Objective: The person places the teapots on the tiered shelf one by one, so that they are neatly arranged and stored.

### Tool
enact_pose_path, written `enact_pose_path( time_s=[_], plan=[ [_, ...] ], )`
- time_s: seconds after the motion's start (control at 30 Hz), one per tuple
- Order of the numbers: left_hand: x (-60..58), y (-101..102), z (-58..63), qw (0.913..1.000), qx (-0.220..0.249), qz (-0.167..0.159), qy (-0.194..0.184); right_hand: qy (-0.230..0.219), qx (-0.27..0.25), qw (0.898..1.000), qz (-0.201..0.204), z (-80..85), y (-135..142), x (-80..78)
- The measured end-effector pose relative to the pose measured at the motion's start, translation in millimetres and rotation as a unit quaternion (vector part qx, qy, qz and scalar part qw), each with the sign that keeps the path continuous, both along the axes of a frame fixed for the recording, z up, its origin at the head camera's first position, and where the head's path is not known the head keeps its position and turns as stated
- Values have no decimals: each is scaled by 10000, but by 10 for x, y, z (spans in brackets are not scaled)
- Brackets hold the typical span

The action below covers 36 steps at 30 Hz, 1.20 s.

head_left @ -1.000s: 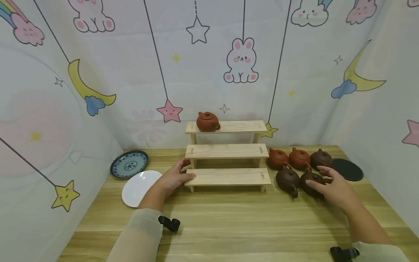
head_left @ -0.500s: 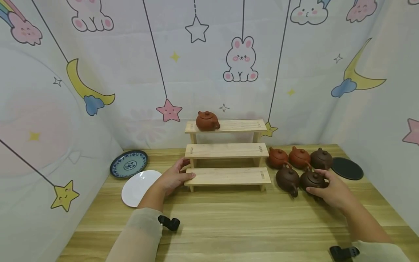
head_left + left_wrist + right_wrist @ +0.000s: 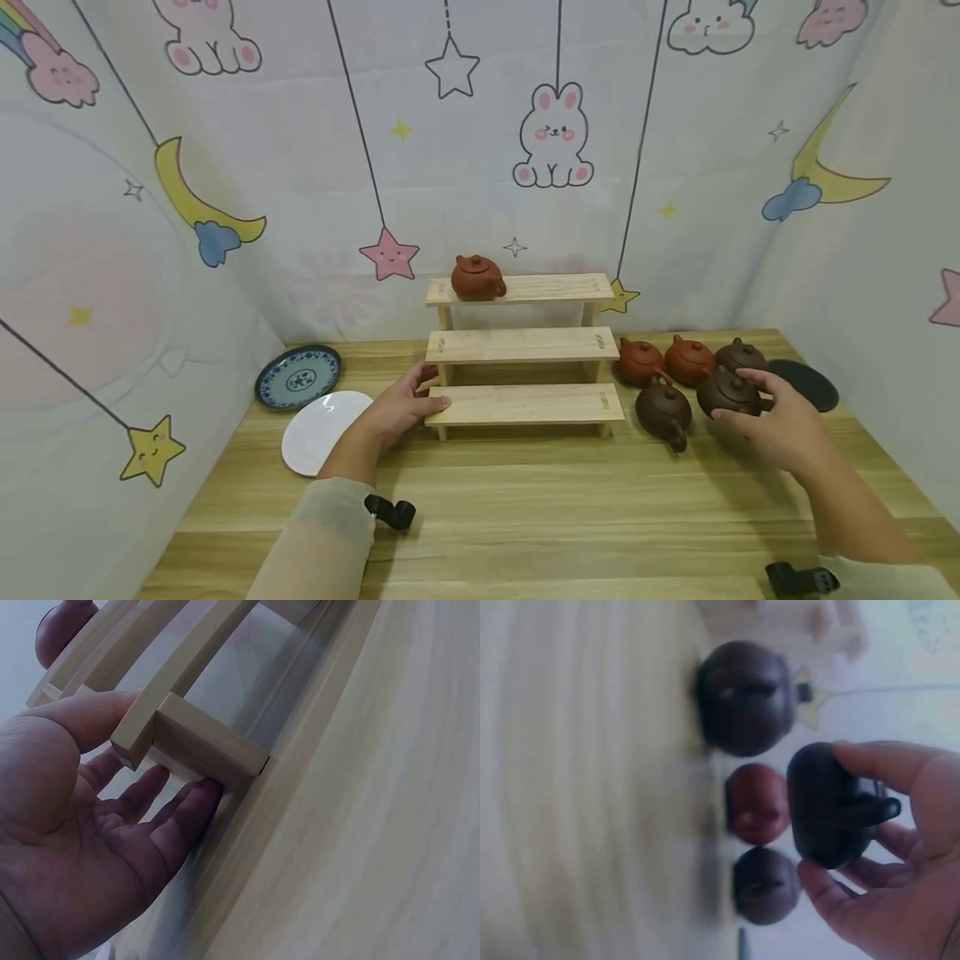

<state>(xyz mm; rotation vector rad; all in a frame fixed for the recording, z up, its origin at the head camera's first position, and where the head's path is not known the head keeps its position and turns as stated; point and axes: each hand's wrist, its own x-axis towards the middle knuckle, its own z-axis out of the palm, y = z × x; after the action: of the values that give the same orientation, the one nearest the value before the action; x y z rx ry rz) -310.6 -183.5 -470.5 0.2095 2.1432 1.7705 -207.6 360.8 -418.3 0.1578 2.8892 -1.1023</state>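
A dark brown teapot [image 3: 726,395] is held up off the table by my right hand [image 3: 789,423], thumb on one side and fingers on the other. The right wrist view shows this teapot [image 3: 821,806] raised, apart from the table. My left hand [image 3: 402,407] grips the left end of a three-step wooden stand [image 3: 525,405], thumb over the lowest step and fingers by its leg. On the top step sits a reddish-brown teapot [image 3: 476,279]. Another dark teapot [image 3: 663,410] stands right of the stand, with two reddish teapots [image 3: 639,362] and a brown one [image 3: 741,354] behind.
At the left lie a blue patterned plate [image 3: 298,377] and a white plate [image 3: 318,433]. A flat black round dish [image 3: 810,385] lies at the far right, partly behind the held teapot and hand. Printed cloth [image 3: 480,200] walls in the wooden table [image 3: 540,508].
My right hand has closed on the front right dark teapot and lifted it up and slightly away from its spot. The left hand stays at the stand.
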Motion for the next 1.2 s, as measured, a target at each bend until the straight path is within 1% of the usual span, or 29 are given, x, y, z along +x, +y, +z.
enact_pose_path(
  time_s=[0.13,0.3,0.47,0.63,0.8,0.93,1.1,1.2],
  plan=[
    [3,10,-5,10000,16,24,-19,5,-391,9992,60,124,-142,39],
    [11,19,-5,10000,50,6,-7,110,-756,9963,382,205,-411,66],
    [10,17,-9,10000,51,21,-45,142,-1022,9916,786,276,-728,16],
    [2,9,-7,9999,50,42,-79,407,-962,9891,1041,387,-1026,-81],
    [4,10,-4,9999,77,36,-94,660,-906,9860,1235,551,-1248,-212],
    [10,22,3,9999,72,35,-100,618,-1002,9839,1344,685,-1372,-360],
    [18,24,13,9999,57,70,-70,548,-1083,9834,1349,842,-1491,-652],
    [21,18,12,9999,46,71,-56,652,-1122,9832,1284,912,-1559,-857]
  ],
)
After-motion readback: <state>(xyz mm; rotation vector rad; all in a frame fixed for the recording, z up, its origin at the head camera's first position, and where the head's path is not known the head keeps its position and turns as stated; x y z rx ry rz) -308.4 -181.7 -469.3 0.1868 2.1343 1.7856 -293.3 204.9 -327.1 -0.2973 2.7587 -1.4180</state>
